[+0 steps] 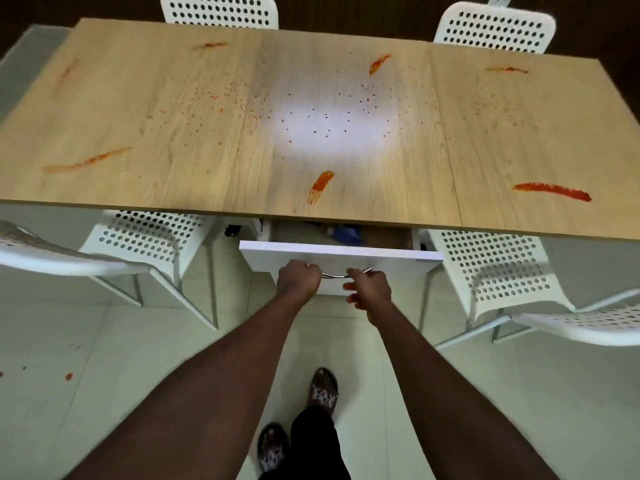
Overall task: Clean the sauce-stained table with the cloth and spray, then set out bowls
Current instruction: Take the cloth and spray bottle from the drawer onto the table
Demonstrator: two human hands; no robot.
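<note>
A light wooden table (173, 109) spreads across the view, marked with red sauce smears (552, 191) and many small splatters (221, 95). Under its near edge a white drawer (398, 259) stands partly pulled out. My left hand (298, 277) grips the left end of the drawer's metal handle (334, 275). My right hand (369, 289) curls round the handle's right end. Something blue (346, 233) lies inside the drawer, mostly hidden by the tabletop. No spray or bowls are in view.
White perforated chairs stand tucked at the near left (145, 237) and near right (495, 268), with two more at the far side (221, 10). Further chair backs jut in at both edges. Red drops (68, 376) mark the pale tiled floor at left.
</note>
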